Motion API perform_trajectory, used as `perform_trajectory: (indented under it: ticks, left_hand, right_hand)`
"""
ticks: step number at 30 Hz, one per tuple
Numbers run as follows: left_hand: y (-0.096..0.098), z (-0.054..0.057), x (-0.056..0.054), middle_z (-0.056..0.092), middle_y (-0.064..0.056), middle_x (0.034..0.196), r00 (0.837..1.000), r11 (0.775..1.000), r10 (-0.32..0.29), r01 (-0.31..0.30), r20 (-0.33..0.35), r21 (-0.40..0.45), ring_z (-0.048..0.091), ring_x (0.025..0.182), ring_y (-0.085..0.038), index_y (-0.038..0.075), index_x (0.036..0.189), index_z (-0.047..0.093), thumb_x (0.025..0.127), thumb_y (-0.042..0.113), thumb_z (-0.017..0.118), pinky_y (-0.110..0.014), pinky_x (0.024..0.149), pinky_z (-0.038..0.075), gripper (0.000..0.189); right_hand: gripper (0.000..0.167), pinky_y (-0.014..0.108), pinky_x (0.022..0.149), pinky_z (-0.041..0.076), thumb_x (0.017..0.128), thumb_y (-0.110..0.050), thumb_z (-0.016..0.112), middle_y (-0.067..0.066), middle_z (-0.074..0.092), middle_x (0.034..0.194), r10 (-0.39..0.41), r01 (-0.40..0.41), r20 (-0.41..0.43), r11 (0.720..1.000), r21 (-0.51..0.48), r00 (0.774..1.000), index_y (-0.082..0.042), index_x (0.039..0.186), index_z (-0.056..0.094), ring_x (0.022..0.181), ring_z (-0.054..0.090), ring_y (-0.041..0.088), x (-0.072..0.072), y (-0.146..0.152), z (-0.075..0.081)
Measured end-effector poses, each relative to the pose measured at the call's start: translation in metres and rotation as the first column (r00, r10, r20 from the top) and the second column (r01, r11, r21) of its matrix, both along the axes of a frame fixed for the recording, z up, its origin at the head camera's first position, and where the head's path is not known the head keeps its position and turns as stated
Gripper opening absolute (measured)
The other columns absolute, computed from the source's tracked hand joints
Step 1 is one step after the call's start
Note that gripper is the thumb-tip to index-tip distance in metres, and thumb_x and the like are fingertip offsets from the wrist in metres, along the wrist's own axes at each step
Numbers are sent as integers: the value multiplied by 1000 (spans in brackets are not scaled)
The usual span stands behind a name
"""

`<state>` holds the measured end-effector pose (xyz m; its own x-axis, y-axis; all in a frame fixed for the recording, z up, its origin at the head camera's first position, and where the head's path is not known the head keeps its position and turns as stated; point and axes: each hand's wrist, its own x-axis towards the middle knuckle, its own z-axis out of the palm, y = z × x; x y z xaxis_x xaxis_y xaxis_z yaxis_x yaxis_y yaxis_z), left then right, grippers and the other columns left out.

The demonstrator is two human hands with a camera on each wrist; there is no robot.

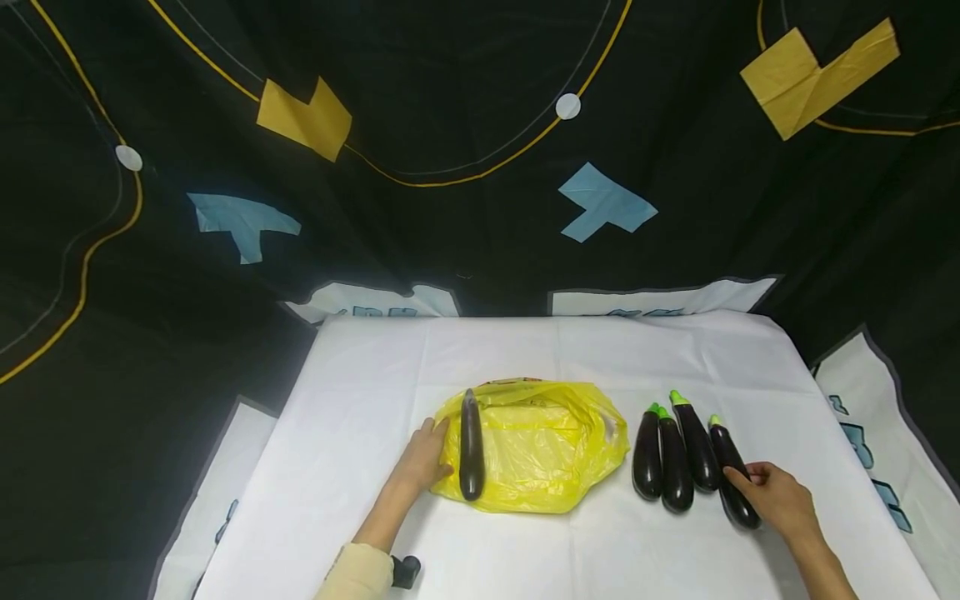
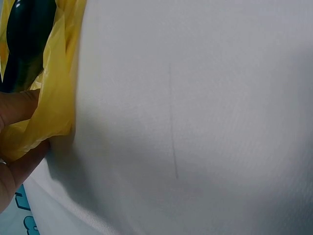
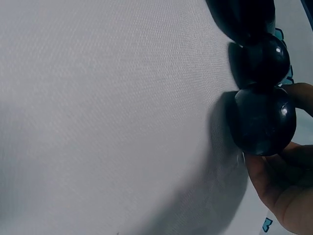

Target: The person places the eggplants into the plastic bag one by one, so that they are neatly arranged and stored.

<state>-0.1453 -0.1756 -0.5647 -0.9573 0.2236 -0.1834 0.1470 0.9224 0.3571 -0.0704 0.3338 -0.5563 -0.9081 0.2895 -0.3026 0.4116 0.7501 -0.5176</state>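
A yellow plastic bag [image 1: 536, 467] lies spread on the white table, with one dark eggplant [image 1: 471, 450] lengthwise on its left part. My left hand [image 1: 424, 457] pinches the bag's left edge; in the left wrist view the yellow film [image 2: 57, 93] passes between thumb and fingers, beside the eggplant [image 2: 30, 29]. To the right of the bag, several eggplants with green stem ends lie side by side. My right hand [image 1: 780, 498] grips the rightmost eggplant [image 1: 733, 475]. The right wrist view shows thumb and fingers on either side of its rounded end [image 3: 264, 122].
Three more eggplants [image 1: 677, 467] lie close together between the bag and my right hand. A small black object [image 1: 406, 572] is at my left wrist. The white tablecloth [image 1: 375, 358] covers the table, and a dark patterned cloth [image 1: 465, 242] hangs behind it.
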Motion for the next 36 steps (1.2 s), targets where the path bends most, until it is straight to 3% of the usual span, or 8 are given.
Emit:
perform_trajectory:
  ticks: [24, 36]
  left_hand:
    - [0, -3, 0, 46, -22, 124, 1000, 1000, -14, 14, -20, -15, 51, 109, -37, -4, 138, 42, 71, 14, 83, -46, 95, 48, 81]
    - [-1, -3, 0, 45, -23, 125, 1000, 1000, -11, 11, -11, -13, 51, 110, -37, -4, 139, 41, 71, 14, 82, -46, 96, 47, 81]
  right_hand:
    - [70, 52, 74, 46, 91, -52, 51, 20, 62, 87, -2, 2, 0, 1000, 16, 1000, 16, 108, 54, 87, 58, 40, 2, 3, -4]
    - [73, 54, 77, 46, 91, -53, 51, 27, 62, 93, -24, 24, 6, 1000, 14, 1000, 18, 111, 53, 91, 56, 45, 7, 3, 1]
